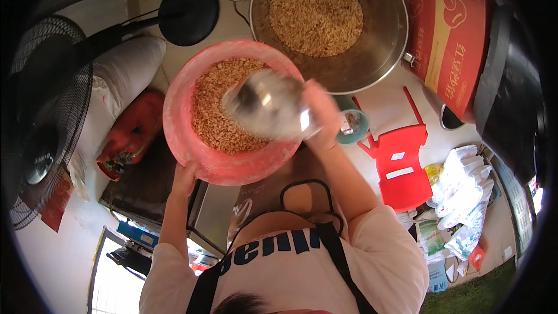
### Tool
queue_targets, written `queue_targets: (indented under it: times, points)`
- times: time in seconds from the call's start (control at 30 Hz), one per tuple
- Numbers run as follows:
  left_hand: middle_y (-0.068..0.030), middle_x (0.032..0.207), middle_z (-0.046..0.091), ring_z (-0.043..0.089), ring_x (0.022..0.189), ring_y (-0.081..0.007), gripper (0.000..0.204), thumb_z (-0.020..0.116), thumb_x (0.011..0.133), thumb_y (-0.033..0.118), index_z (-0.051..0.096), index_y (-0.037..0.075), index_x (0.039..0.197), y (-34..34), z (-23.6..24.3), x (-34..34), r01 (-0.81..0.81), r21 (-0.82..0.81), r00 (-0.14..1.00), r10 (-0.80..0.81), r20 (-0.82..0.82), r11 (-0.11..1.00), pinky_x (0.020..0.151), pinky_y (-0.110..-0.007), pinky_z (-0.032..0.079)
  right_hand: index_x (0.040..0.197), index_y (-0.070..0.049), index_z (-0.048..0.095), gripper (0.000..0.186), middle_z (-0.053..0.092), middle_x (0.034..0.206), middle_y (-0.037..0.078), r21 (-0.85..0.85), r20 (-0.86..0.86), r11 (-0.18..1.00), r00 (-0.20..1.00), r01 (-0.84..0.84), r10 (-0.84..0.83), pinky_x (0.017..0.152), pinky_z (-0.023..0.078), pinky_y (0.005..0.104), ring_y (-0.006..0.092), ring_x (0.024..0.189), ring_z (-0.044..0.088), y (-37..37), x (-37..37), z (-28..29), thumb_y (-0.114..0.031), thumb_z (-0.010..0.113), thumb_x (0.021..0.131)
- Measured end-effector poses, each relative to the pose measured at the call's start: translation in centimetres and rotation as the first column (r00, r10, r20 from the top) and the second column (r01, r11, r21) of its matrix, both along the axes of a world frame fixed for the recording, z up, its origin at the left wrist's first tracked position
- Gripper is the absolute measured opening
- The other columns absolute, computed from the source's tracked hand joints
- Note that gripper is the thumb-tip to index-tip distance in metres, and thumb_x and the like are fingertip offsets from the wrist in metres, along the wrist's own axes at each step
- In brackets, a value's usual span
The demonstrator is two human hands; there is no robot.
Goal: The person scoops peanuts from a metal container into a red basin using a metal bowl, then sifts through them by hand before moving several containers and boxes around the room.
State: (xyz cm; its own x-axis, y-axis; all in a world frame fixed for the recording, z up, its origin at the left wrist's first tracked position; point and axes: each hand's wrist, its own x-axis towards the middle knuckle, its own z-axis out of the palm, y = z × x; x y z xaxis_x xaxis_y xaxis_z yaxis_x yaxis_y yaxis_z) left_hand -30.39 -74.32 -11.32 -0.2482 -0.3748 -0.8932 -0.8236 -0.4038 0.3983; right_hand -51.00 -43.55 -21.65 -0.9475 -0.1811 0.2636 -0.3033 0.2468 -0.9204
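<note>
A pinkish-red basin (176,110) in front of me holds loose, crumbly golden-brown bits (210,104). My left hand (186,177) is closed on the near left part of its rim. Over the basin's right half, my right hand (323,115) grips a shiny metal bowl (270,104), smeared by motion. Whether the bowl has anything inside is too blurred to tell. Beyond the basin to the right stands a big steel pot (378,52), with a layer of similar brown bits (317,14) on its bottom.
At the left are a black fan (49,110) and a white sack (128,67). A red chair (401,166) and a small teal bin (354,127) stand to the right. Red cardboard boxes (450,40) sit at the far right, with white plastic bags (465,189) nearer.
</note>
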Motion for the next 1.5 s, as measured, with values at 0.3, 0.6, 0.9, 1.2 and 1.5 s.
queue_targets:
  times: [0.3,0.6,0.9,1.2,1.5]
  points:
    - [-0.0140,0.128,0.051,0.055,0.114,-0.0231,0.059,0.052,0.080,0.005,0.034,-0.004,0.136,-1.6,-2.2,3.0,0.012,-0.041,0.988,-0.006,0.152,0.999,0.099,-0.037,0.045,0.126,-0.005,0.054,0.041,0.064,0.110,0.021,0.817,0.478,0.575,0.516,0.036,-0.711,0.086,0.051,0.0436,0.0365,0.099,0.063,10.5,-14.8,-33.6,-0.012,0.050,0.085]
    - [-0.0102,0.133,0.046,0.051,0.119,-0.0268,0.073,0.052,0.072,-0.004,0.030,0.004,0.141,0.5,-3.2,-1.7,-0.199,-0.138,0.935,0.230,0.269,0.970,0.093,-0.037,0.049,0.123,0.004,0.051,0.037,0.061,0.107,0.020,0.536,0.806,0.636,-0.113,0.555,-0.581,0.075,0.049,0.0430,0.0354,0.095,0.060,-2.0,-8.4,-54.0,-0.011,0.052,0.089]
    - [-0.0102,0.130,0.049,0.053,0.116,-0.0275,0.080,0.050,0.068,-0.013,0.029,0.008,0.143,1.4,-2.9,0.8,-0.248,-0.178,0.887,0.298,0.353,0.952,0.091,-0.036,0.050,0.128,0.007,0.038,0.041,0.049,0.109,0.017,0.114,0.989,0.763,-0.144,0.636,-0.027,0.066,0.045,0.0428,0.0259,0.087,0.052,-5.4,-16.5,-49.1,-0.005,0.050,0.090]
    - [-0.0083,0.123,0.054,0.057,0.108,-0.0215,0.066,0.049,0.072,-0.013,0.039,0.003,0.135,3.0,-0.4,0.0,-0.243,-0.079,0.949,0.254,0.187,0.967,0.085,-0.031,0.049,0.130,0.004,0.037,0.037,0.044,0.098,0.010,0.190,0.981,0.853,-0.117,0.486,-0.153,0.067,0.041,0.0384,0.0193,0.075,0.040,1.5,-17.7,-38.1,-0.005,0.038,0.094]
    - [-0.0091,0.120,0.056,0.058,0.106,-0.0210,0.062,0.048,0.073,-0.006,0.040,0.000,0.134,1.4,5.1,-2.1,0.119,-0.045,0.993,-0.119,-0.012,0.992,0.087,-0.032,0.050,0.126,0.003,0.048,0.038,0.058,0.113,0.018,-0.160,0.983,0.777,0.171,0.609,0.069,0.081,0.052,0.0498,0.0323,0.099,0.061,6.6,-14.6,-23.5,-0.002,0.039,0.089]
